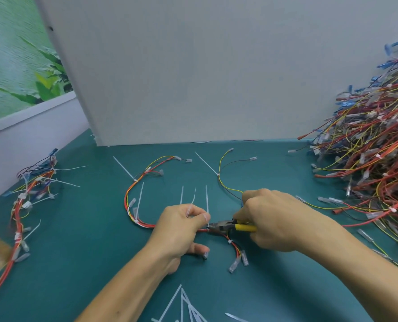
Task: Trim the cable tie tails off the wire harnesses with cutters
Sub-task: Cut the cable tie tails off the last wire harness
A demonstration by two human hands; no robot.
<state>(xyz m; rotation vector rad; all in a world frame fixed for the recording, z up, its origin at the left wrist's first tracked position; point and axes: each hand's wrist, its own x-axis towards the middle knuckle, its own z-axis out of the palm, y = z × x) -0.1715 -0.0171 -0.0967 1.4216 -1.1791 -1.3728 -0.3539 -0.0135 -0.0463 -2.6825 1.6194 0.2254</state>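
Observation:
A red, yellow and white wire harness [132,205] curves across the green table in front of me, with white cable tie tails [139,196] sticking up from it. My left hand [181,226] grips the harness together with three upright tie tails [206,198]. My right hand [274,219] grips the yellow-handled cutters [230,226]. Their dark jaws sit at the base of the rightmost tail, just beside my left fingers. The harness end with clear connectors [236,261] lies below the cutters.
A large pile of harnesses [374,145] fills the right side. A smaller bundle with uncut tails [30,196] lies at the left. Cut tie tails [184,305] lie near the front edge. A grey panel [193,66] stands at the back.

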